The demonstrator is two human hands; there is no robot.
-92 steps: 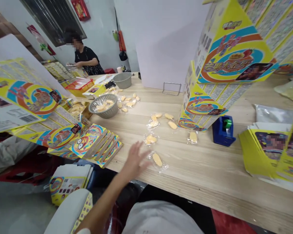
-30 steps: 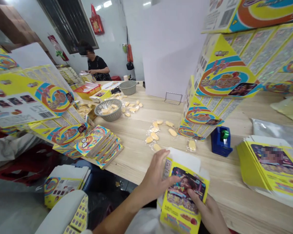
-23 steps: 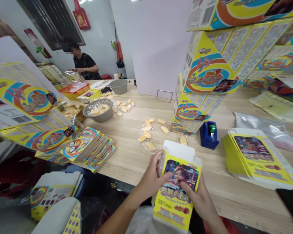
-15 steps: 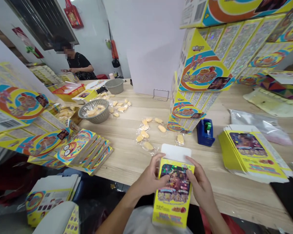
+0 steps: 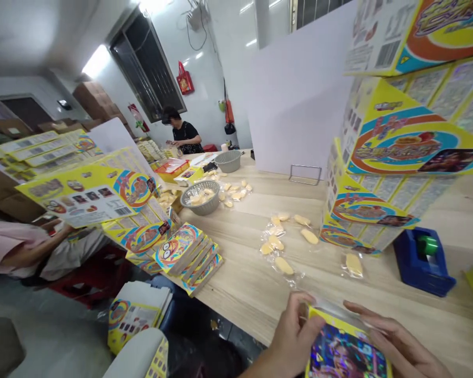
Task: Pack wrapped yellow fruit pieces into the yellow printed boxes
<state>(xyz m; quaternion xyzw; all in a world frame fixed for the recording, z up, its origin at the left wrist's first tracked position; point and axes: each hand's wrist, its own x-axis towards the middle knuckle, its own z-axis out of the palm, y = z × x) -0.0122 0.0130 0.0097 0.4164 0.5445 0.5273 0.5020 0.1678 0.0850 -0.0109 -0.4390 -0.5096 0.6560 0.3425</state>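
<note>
Box held two-handed, near side and left of tape dispenser.
Grip closed both sides: left edge pinched by left hand, right edge clasped more loosely by right hand, presumably for steadiness.

Pale wall; dark window (barred); bright lamp upper left; wood-grain table; grey floor.
</note>
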